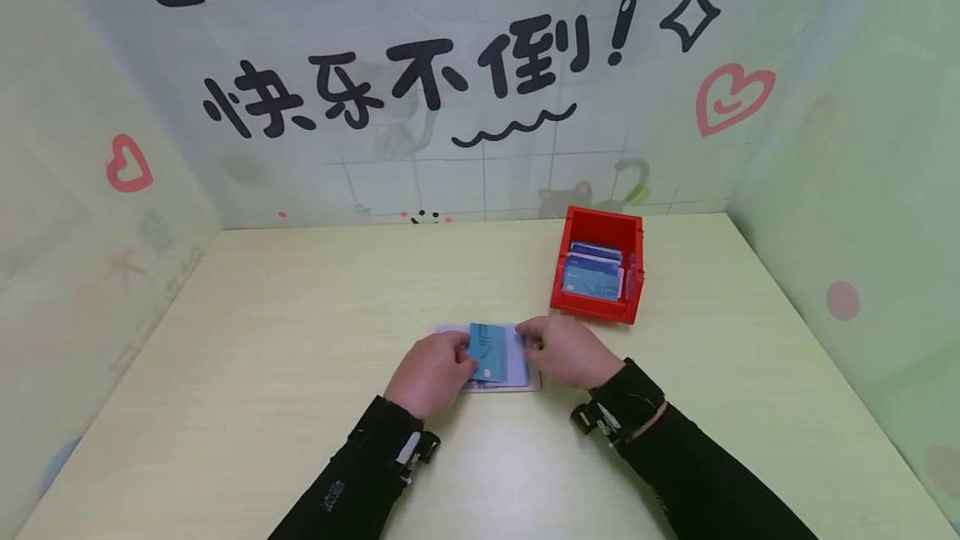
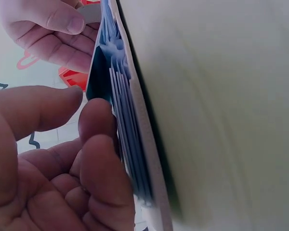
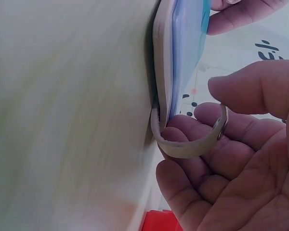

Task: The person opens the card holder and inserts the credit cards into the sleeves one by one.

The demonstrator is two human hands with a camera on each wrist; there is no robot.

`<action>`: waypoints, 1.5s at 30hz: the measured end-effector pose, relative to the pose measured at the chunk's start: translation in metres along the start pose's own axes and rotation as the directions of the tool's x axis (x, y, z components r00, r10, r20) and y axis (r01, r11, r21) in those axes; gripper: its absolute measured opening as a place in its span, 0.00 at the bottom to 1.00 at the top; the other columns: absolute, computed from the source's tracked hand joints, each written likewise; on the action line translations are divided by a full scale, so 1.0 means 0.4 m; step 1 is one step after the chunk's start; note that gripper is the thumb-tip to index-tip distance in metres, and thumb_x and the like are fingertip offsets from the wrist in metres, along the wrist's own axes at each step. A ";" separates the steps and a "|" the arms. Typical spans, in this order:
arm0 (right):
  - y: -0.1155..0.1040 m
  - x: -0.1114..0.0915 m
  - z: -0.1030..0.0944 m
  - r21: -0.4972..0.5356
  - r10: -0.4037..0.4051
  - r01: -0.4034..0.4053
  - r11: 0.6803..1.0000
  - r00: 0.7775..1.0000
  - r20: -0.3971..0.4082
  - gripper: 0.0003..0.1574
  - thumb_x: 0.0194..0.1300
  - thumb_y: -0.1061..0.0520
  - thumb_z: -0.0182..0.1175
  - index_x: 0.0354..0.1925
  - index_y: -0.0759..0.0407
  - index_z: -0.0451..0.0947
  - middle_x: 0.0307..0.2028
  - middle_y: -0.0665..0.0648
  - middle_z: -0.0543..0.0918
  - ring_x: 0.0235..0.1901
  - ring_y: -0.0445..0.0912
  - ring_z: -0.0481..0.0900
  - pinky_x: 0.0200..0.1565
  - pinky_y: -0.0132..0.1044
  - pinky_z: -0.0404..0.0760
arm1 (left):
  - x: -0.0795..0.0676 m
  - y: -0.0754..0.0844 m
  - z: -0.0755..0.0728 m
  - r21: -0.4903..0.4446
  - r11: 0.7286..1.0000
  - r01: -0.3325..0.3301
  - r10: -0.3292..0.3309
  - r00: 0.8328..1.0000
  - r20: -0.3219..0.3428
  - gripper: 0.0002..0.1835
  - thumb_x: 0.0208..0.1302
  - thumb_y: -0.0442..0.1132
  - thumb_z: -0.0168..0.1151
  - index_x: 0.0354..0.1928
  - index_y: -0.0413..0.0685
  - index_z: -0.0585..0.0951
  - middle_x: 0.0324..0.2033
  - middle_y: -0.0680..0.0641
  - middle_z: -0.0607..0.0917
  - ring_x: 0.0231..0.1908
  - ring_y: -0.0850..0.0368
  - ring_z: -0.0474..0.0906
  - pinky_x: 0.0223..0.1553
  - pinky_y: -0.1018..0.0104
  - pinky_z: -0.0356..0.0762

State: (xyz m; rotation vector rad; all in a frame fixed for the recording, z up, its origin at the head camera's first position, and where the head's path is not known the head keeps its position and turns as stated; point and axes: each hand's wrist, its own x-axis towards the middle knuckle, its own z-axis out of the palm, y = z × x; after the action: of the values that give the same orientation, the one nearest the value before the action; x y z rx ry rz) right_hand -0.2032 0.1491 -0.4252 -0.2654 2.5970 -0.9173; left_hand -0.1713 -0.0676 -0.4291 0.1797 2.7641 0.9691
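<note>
A card holder with pale covers and a stack of clear sleeves lies on the table in front of me. On top of it is a light blue card, its near side raised off the sleeves in the left wrist view. My left hand pinches the left edge of this card between thumb and finger, with other fingers against the sleeve edges. At the holder's right end, my right hand pinches the beige strap with a metal snap. The strap bends away from the cover.
A red box holding several upright blue cards stands behind my right hand. A printed backdrop rises at the table's far edge, with side panels left and right. The pale wooden table extends around the holder.
</note>
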 end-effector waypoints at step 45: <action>-0.006 -0.005 -0.004 0.014 -0.006 0.006 1.000 0.999 -0.037 0.39 0.65 0.56 0.74 0.72 0.56 0.75 0.62 0.55 0.83 0.55 0.50 0.82 0.55 0.44 0.88 | 0.003 0.003 -0.006 0.009 0.998 -0.055 0.055 0.999 0.002 0.25 0.73 0.43 0.67 0.67 0.41 0.81 0.47 0.47 0.84 0.44 0.52 0.78 0.51 0.56 0.80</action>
State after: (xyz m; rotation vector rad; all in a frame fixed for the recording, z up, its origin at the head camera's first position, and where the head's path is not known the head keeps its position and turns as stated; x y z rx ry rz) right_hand -0.2020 0.1487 -0.4219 -0.2547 2.6231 -0.9514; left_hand -0.1729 -0.0678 -0.4266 0.2588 2.7763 0.9687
